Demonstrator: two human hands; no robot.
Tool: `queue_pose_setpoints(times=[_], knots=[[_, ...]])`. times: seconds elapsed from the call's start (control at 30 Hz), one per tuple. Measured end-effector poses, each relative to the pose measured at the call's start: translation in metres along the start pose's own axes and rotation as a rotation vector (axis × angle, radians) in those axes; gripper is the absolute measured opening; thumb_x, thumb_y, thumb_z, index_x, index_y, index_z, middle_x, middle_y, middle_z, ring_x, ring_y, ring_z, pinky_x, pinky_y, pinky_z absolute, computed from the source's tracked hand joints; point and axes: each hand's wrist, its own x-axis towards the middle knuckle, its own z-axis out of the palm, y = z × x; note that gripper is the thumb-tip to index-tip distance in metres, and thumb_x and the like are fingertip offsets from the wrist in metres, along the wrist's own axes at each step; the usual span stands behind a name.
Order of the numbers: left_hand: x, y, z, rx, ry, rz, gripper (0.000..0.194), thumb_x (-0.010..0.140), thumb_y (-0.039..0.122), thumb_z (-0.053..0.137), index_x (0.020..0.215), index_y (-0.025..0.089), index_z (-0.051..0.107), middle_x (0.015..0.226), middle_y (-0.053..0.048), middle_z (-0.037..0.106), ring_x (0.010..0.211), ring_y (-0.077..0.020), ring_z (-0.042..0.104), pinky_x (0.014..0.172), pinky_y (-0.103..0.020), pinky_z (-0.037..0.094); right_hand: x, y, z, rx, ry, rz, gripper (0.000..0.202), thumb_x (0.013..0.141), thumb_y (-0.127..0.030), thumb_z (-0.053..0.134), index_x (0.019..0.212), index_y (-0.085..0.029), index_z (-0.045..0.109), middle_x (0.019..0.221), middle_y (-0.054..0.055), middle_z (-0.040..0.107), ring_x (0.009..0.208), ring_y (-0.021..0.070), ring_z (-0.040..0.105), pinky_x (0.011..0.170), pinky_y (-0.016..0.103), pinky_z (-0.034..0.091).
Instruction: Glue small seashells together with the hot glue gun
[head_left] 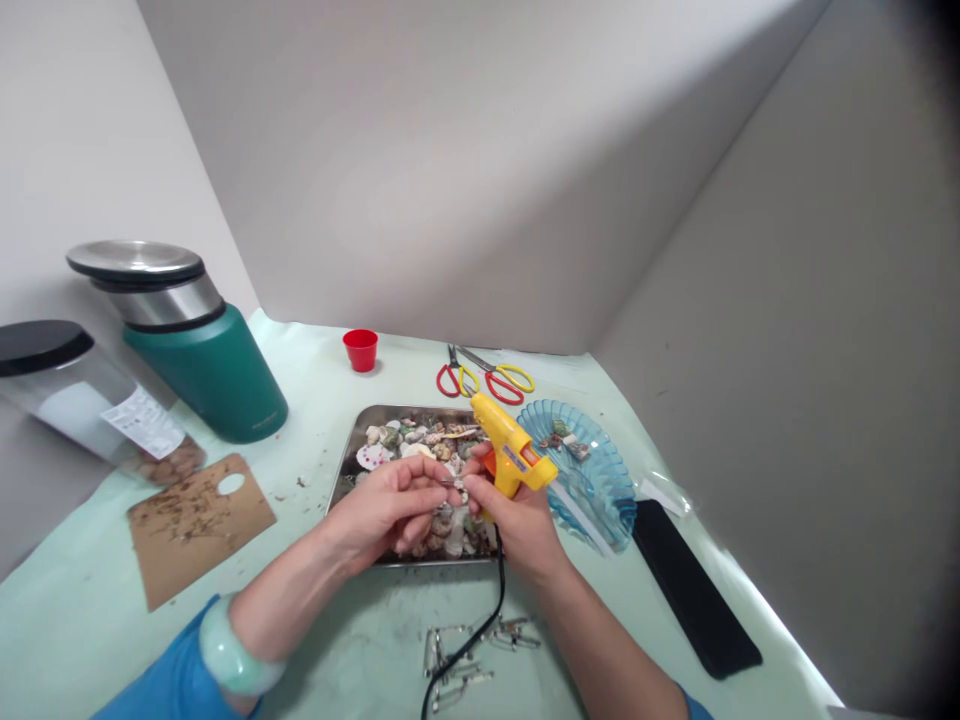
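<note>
A yellow glue gun (508, 434) is gripped in the right hand (525, 522) above a metal tray (442, 563) of seashells (373, 456), and just beside it the left hand (394, 500) pinches a tiny piece (451, 482), too small to identify, between its fingertips. Metal pins (441, 650) lie nearer the viewer, partly under a black cord (480, 632). A blue dish (613, 478) stands right of the tray, two pairs of scissors (504, 388) and a red cup (361, 353) behind, and a green bottle (217, 375) far left.
</note>
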Motion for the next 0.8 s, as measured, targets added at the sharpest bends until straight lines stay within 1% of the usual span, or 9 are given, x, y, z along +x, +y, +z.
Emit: queue_pose_setpoints(times=[0.07, 0.13, 0.17, 0.27, 0.37, 0.5, 0.67, 0.8], knots=[[0.001, -0.001, 0.001, 0.078, 0.072, 0.038, 0.025, 0.071, 0.026, 0.072, 0.086, 0.016, 0.054, 0.064, 0.004, 0.060, 0.031, 0.0000, 0.034, 0.032, -0.015, 0.021, 0.001, -0.001, 0.001, 0.019, 0.030, -0.019, 0.029, 0.072, -0.022, 0.071, 0.095, -0.023, 0.054, 0.070, -0.006, 0.057, 0.050, 0.0083, 0.050, 0.048, 0.022, 0.042], [0.002, -0.003, 0.002, 0.154, 0.152, 0.068, 0.025, 0.071, 0.030, 0.072, 0.085, 0.016, 0.056, 0.050, 0.009, 0.049, 0.030, -0.0012, 0.031, 0.032, -0.015, 0.019, 0.001, -0.001, 0.002, 0.015, 0.048, -0.026, 0.028, 0.072, -0.021, 0.070, 0.095, -0.022, 0.054, 0.070, -0.006, 0.057, 0.050, 0.0078, 0.049, 0.048, 0.021, 0.042], [0.002, -0.003, 0.003, 0.192, 0.192, 0.078, 0.025, 0.071, 0.032, 0.071, 0.085, 0.016, 0.057, 0.046, 0.010, 0.045, 0.030, -0.0018, 0.029, 0.032, -0.015, 0.019, 0.001, -0.001, 0.003, 0.008, 0.053, -0.028, 0.028, 0.072, -0.021, 0.070, 0.095, -0.022, 0.054, 0.069, -0.006, 0.056, 0.050, 0.0076, 0.048, 0.048, 0.021, 0.041], [0.002, -0.003, 0.006, 0.282, 0.284, 0.104, 0.026, 0.069, 0.035, 0.071, 0.082, 0.015, 0.060, 0.047, 0.009, 0.046, 0.033, -0.0025, 0.029, 0.033, -0.016, 0.022, 0.001, 0.000, 0.003, -0.020, 0.058, -0.028, 0.026, 0.073, -0.021, 0.069, 0.094, -0.022, 0.054, 0.068, -0.006, 0.056, 0.049, 0.0077, 0.048, 0.047, 0.021, 0.041], [0.002, 0.000, 0.010, 0.307, 0.345, 0.136, 0.025, 0.068, 0.035, 0.072, 0.079, 0.015, 0.063, 0.050, 0.008, 0.050, 0.034, -0.0032, 0.031, 0.035, -0.018, 0.026, 0.001, 0.002, 0.002, -0.039, 0.060, -0.022, 0.026, 0.073, -0.022, 0.069, 0.095, -0.022, 0.054, 0.069, -0.006, 0.057, 0.049, 0.0077, 0.049, 0.046, 0.021, 0.042], [0.002, 0.001, 0.012, 0.310, 0.381, 0.152, 0.024, 0.067, 0.035, 0.072, 0.076, 0.015, 0.063, 0.058, 0.005, 0.056, 0.037, -0.0036, 0.033, 0.037, -0.019, 0.025, 0.000, 0.005, 0.001, -0.068, 0.065, -0.015, 0.027, 0.074, -0.024, 0.069, 0.097, -0.022, 0.056, 0.071, -0.005, 0.057, 0.049, 0.0081, 0.050, 0.046, 0.021, 0.044], [0.001, 0.002, 0.014, 0.308, 0.355, 0.157, 0.019, 0.066, 0.029, 0.072, 0.074, 0.017, 0.060, 0.051, 0.007, 0.052, 0.036, -0.0049, 0.034, 0.039, -0.019, 0.028, -0.002, 0.007, -0.001, -0.097, 0.047, -0.023, 0.026, 0.076, -0.025, 0.068, 0.100, -0.023, 0.057, 0.073, -0.004, 0.058, 0.052, 0.0084, 0.051, 0.049, 0.021, 0.045], [0.000, 0.005, 0.013, 0.330, 0.355, 0.175, 0.023, 0.066, 0.031, 0.073, 0.080, 0.015, 0.064, 0.064, 0.002, 0.061, 0.041, -0.0056, 0.040, 0.040, -0.019, 0.030, -0.002, 0.007, -0.002, -0.096, 0.063, -0.029, 0.027, 0.076, -0.025, 0.069, 0.099, -0.023, 0.057, 0.073, -0.005, 0.058, 0.052, 0.0088, 0.050, 0.049, 0.022, 0.044]])
